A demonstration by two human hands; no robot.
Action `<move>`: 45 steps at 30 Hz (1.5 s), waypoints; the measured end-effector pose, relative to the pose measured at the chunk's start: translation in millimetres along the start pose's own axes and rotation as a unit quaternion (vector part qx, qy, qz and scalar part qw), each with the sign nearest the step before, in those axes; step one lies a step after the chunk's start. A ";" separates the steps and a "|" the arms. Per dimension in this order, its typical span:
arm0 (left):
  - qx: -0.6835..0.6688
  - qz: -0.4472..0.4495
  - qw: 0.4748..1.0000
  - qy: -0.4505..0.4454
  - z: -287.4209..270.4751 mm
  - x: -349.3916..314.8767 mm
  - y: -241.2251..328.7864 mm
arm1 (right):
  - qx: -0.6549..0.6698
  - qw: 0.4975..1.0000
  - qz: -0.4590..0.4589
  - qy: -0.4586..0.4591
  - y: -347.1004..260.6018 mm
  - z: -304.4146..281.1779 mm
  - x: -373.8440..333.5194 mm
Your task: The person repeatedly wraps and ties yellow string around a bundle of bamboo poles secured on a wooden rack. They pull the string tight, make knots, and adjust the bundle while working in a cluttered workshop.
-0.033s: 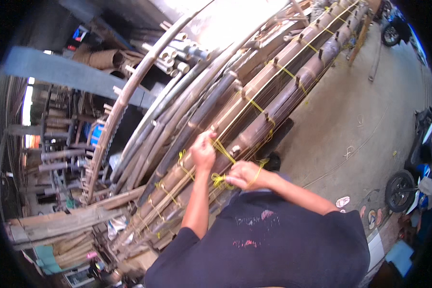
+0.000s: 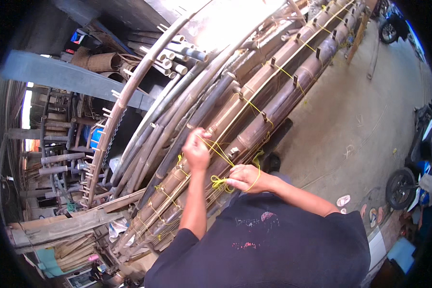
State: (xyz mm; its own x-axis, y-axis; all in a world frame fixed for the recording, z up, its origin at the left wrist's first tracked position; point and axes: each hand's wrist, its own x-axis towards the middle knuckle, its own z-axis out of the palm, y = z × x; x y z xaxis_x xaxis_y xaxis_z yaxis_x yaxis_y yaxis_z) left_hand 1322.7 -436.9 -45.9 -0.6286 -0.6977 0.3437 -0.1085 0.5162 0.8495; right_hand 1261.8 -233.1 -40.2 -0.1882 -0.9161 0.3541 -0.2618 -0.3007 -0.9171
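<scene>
Left hand point(image 2: 196, 150) moved leftward, yellow cord point(image 2: 219, 181) running to right hand point(image 2: 246, 177).

This looks like a bamboo workshop: long poles point(image 2: 284, 96) studded with pegs run diagonally through the middle of the frame, tied with yellow string point(image 2: 219, 182), while cut tubes point(image 2: 194, 52) are stacked at upper left and planks point(image 2: 67, 223) lie at lower left. On the right, a concrete floor point(image 2: 341, 129) holds a parked motorbike point(image 2: 401, 189) and loose sandals point(image 2: 343, 200).
</scene>
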 end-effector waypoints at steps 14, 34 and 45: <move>0.147 0.002 0.989 0.026 17.3 93.9 -52.6 | -0.083 0.991 0.108 0.012 -19.3 -6.4 -6.9; -0.022 -0.165 0.949 0.269 -348.0 204.9 -155.7 | 0.641 0.583 0.239 0.439 92.9 131.2 -88.1; 0.302 -0.143 0.904 -0.268 -150.8 -102.2 -91.6 | 0.387 0.785 0.095 0.474 39.1 235.3 89.3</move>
State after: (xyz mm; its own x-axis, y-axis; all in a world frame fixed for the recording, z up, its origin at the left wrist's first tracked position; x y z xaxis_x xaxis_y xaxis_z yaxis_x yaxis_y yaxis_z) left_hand 1512.9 -487.8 -98.5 -0.7741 -0.5876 -0.2358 -0.6236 0.6434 0.4441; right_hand 1457.5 -389.1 -87.5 -0.8700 -0.4658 -0.1615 0.4412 -0.5896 -0.6766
